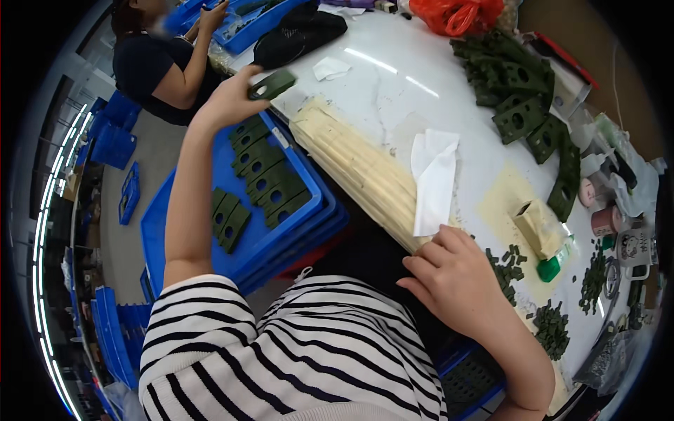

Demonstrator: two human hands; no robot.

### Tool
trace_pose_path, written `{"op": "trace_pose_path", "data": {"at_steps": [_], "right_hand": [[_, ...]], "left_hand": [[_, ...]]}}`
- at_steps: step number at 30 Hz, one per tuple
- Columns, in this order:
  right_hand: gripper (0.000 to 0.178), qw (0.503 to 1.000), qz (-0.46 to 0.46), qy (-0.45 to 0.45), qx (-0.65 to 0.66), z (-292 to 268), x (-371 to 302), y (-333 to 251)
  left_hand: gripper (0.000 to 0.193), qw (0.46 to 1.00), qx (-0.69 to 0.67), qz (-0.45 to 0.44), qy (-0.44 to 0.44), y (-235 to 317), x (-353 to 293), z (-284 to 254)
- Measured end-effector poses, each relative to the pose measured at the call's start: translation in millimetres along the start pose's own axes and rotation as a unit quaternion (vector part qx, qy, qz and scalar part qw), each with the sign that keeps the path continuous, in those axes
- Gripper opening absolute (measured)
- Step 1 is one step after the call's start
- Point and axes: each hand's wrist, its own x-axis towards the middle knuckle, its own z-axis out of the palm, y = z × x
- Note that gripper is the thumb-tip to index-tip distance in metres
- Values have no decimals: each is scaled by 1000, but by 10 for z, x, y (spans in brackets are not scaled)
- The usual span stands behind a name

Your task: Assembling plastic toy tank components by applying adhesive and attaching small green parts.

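My left hand (235, 102) is raised above the blue tray's far end, closed on a dark green part (274, 85) with a hole, blurred at its edge. Below it, several similar dark green parts (261, 168) lie in rows in the blue tray (309, 208), the top one of a stack. My right hand (456, 281) is at the near edge of the white table, fingers loosely bent and apart, nothing visible in them. Its fingertips are by the lower end of a folded white cloth or paper (432, 179), perhaps touching it. Beige padding (358, 165) runs along the table edge.
A heap of dark green parts (516, 77) lies at the back right of the white table (400, 56). Small green pieces (551, 330) form piles at the right. A black cap (298, 31) and red plastic bag (456, 14) are behind. Another person (165, 63) stands at the far left.
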Motion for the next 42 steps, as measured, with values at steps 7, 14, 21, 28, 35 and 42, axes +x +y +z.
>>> {"op": "trace_pose_path", "data": {"at_steps": [7,14,21,28,35,42], "right_hand": [[21,1000,7,24,3,58,5,-21],[24,1000,1,-4,-2,23,20,-61],[25,1000,-1,-9,-6,40,15,-67],[25,1000,4,-8,-4,41,12,-63],[23,1000,11,-14,-11,43,13,-69],[24,1000,10,-12,-13,45,22,-68]], "left_hand": [[63,907,89,-380,-158,-1531,-1833,84],[61,920,-31,-383,-76,-2060,-2257,312],[66,903,-60,-392,-164,-1753,-2155,273],[121,857,20,-444,-262,-969,-2075,300],[138,896,60,-326,-297,-950,-2072,346],[135,934,50,-214,-281,-710,-2069,391]]}}
